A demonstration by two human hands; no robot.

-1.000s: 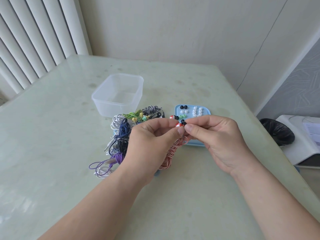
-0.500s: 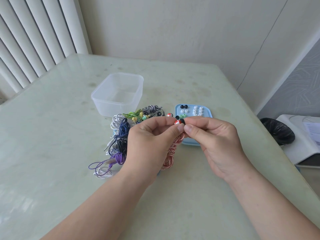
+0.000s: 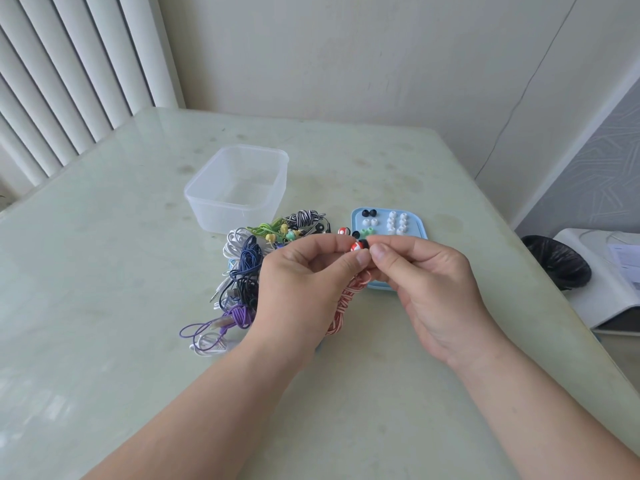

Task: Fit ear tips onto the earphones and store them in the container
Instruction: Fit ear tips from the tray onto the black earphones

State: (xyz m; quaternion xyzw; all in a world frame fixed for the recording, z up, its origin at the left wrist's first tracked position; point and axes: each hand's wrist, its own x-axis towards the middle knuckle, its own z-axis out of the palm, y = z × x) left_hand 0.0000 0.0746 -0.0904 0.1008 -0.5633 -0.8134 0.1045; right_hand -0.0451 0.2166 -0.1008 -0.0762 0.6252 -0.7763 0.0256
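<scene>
Red-and-white earbud [image 3: 356, 246] pinched by left hand [image 3: 304, 271]; right hand [image 3: 426, 275] pinches small black ear tip [image 3: 364, 242] onto it. Fitting step underway; next move likely needs firm seating. Clear plastic container [image 3: 239, 202] sits at eleven o'clock.

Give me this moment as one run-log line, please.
step: fitting ear tip | left hand: holds red earbud | right hand: pinches black ear tip | container: no earphones inside | tray: spare tips

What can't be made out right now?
Head view:
- Whether the black ear tip is fully seated on the red earbud: too small, right hand fingertips cover it.
- Near part of the blue tray: behind the right hand.
- Count in the earphone pile: tangled, partly behind left hand.
</scene>
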